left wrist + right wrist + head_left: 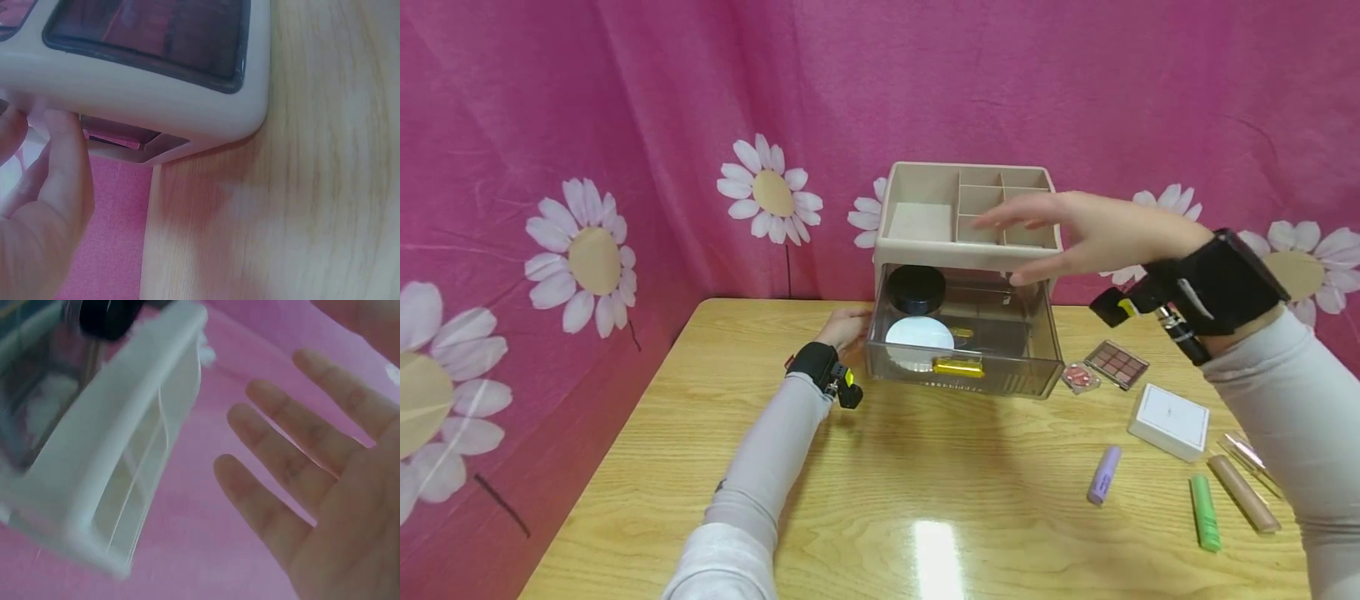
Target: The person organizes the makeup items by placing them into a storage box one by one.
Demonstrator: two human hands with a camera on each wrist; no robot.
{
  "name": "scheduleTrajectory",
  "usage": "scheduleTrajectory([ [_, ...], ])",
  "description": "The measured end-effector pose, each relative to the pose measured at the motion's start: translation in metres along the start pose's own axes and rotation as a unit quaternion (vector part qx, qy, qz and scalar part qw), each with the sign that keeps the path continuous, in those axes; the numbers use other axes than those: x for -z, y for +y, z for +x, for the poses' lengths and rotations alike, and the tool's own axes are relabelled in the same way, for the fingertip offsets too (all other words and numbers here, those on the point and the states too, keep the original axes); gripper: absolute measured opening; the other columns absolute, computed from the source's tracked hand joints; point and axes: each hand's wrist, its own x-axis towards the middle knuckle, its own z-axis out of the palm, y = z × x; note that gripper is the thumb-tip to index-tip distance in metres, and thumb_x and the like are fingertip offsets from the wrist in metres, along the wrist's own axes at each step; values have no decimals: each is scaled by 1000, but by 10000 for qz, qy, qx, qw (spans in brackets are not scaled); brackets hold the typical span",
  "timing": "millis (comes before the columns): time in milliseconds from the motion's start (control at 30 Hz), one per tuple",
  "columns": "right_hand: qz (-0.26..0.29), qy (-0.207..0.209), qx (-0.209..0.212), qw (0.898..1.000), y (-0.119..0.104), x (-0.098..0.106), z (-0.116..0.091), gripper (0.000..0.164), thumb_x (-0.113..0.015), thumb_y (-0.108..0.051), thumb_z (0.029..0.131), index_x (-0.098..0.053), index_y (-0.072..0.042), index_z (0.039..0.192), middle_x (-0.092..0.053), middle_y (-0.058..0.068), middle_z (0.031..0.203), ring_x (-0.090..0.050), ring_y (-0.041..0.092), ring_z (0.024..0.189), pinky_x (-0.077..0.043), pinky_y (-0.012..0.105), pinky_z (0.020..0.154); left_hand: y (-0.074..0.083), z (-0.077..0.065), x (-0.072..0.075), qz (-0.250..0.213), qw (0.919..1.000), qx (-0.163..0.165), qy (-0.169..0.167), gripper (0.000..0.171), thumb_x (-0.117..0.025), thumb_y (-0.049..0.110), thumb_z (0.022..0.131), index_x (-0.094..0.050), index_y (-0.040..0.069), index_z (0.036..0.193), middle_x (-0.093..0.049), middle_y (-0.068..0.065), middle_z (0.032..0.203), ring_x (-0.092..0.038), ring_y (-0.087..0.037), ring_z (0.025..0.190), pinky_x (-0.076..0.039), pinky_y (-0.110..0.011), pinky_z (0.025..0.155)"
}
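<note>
A beige makeup organizer (970,252) stands at the back of the table, its clear smoky drawer (1000,379) pulled out. In the drawer are a black round case (916,287), a white round case (917,335) and a shiny gold item (958,367). My left hand (847,327) holds the organizer's left side; the left wrist view has its fingertips (61,125) against the beige frame. Above the drawer's right side, my right hand (1067,233) hovers with fingers spread, holding nothing. In the right wrist view the same hand (331,469) is apart from the organizer.
Right of the organizer lie an eyeshadow palette (1117,364), a small round-pan compact (1081,377) and a white box (1169,421). Nearer are purple (1104,475), green (1205,512) and brownish (1243,493) tubes. A pink flowered curtain (685,100) hangs behind the table.
</note>
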Motion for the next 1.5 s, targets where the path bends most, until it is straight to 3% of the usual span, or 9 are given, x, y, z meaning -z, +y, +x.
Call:
scheduleTrajectory([
  [233,-226,1115,-649,9914,41,-9,-68,66,-73,-4,76,-44,-15,135,-46,1,132,-42,2,114,-34,5,83,-7,10,1,180,9998,-29,-67,37,-42,7,96,-46,-2,131,-54,-18,124,-52,-22,105,-44,-32,95],
  [333,-303,1221,-1176,9851,60,-18,-92,70,-74,-7,75,-42,-19,137,-45,-2,130,-39,-5,111,-32,5,79,-15,22,3,160,9998,-62,-66,36,-44,9,96,-48,-1,131,-55,-17,123,-53,-22,106,-45,-32,94],
  [467,-87,1018,-1838,9776,84,-31,-117,77,-75,-12,75,-35,-18,140,-40,7,134,-36,9,117,-36,35,93,-19,29,5,261,9997,-23,-34,37,-44,12,96,-47,1,132,-56,-14,120,-52,-18,99,-47,-24,82],
  [567,158,736,-2288,9706,102,-42,-133,81,-75,-16,76,-28,-12,142,-33,20,138,-33,35,121,-34,63,84,-18,28,7,367,9993,-14,-6,37,-44,12,96,-48,2,132,-59,-11,106,-51,-14,79,-42,-18,63],
  [633,277,593,-2482,9665,114,-51,-144,83,-75,-17,75,-26,-8,142,-29,27,138,-30,46,120,-31,69,82,-17,28,6,378,9993,-27,-11,37,-44,11,96,-48,2,131,-59,-9,97,-48,-12,70,-38,-19,58],
  [833,530,354,-2484,9666,146,-85,-175,88,-76,-14,73,-22,3,140,-28,34,133,-30,54,114,-32,72,78,-18,29,7,191,9998,-32,-104,38,-45,9,96,-46,1,133,-57,-15,120,-52,-13,91,-45,-20,76],
  [1267,1039,-403,-2838,9524,171,-146,-204,91,-79,-15,68,-21,15,132,-25,43,128,-26,58,113,-30,72,82,-18,28,6,269,9996,-31,-72,35,-45,12,96,-51,2,129,-59,-15,115,-48,-9,67,-37,-16,54],
  [1367,1136,-584,-3063,9433,169,-155,-204,93,-80,-16,67,-21,15,132,-23,45,128,-24,60,113,-27,72,85,-18,28,6,241,9997,-35,-77,35,-45,11,96,-50,2,129,-58,-15,118,-51,-11,75,-41,-16,60],
  [1500,1153,-777,-3323,9329,167,-162,-202,95,-81,-16,66,-20,15,132,-23,46,126,-27,57,111,-29,69,86,-18,29,5,94,9999,-32,-108,36,-43,9,97,-47,0,131,-55,-16,124,-54,-17,98,-47,-24,84],
])
